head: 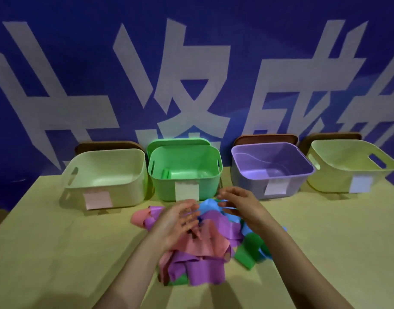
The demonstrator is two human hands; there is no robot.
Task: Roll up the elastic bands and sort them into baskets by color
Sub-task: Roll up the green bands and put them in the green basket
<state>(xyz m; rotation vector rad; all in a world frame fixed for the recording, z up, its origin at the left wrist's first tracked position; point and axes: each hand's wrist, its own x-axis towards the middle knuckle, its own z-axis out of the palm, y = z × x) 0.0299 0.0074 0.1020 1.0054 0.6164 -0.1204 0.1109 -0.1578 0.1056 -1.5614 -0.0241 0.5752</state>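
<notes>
Hovering over elastic bands (205, 264), left hand (176, 221) and right hand (238, 204) spread-fingered, basket labels (187, 191) unreadable, white wall characters (160, 130).

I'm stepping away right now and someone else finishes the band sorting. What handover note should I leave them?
Left hand: open, over the pile of bands.
Right hand: fingers blurred at a blue band; grip unclear.
The pink, purple, blue and green bands lie unrolled in the pile on the table.
Behind it stand the cream basket, green basket, purple basket and yellow basket.
Done: nothing clearly sorted; a green shape inside the green basket is unidentifiable.
Left: roll and sort every band.
</notes>
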